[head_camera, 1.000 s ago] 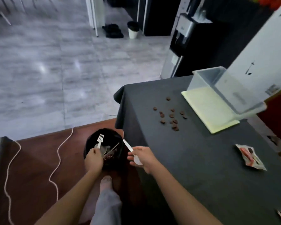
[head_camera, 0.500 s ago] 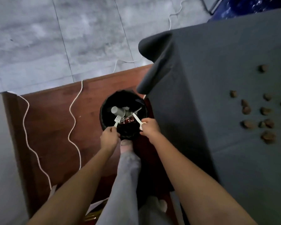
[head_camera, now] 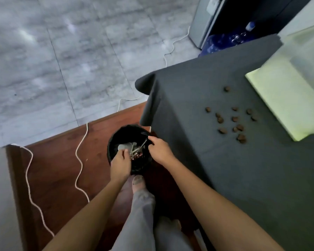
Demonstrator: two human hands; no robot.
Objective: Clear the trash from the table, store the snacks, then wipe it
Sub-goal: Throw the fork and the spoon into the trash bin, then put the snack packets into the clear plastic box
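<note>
A: Where do things stand in the middle of the frame?

B: Both hands are over the black bin (head_camera: 116,140), which sits on the brown floor just left of the table (head_camera: 243,178). The left hand (head_camera: 120,165) is at the bin's near rim, the right hand (head_camera: 159,150) at its right rim, next to the hanging tablecloth.

A: Are they holding anything?

B: The right hand's fingers are curled down at the rim with nothing visible in them, though I cannot tell if they pinch the liner. The left hand's fingers bend toward the pale cutlery (head_camera: 137,148) lying in the bin; whether it grips a piece or has let go, I cannot tell, since the hand hides its own fingertips.

A: So the trash itself?

B: Cutlery and a grey cup (head_camera: 122,147) lie inside the bin, with something reddish below them. I'd judge the trash step is nearly done.

A: How should this drop be finished well?

B: Release low inside the mouth so nothing bounces out onto the floor, and keep the right hand off the cloth edge so it doesn't drag the table's contents.

A: And what's left?

B: The brown snacks (head_camera: 234,120) are scattered on the table at centre right, just beside the clear container (head_camera: 288,98) at the right edge. Storing them and wiping are not yet done
</note>
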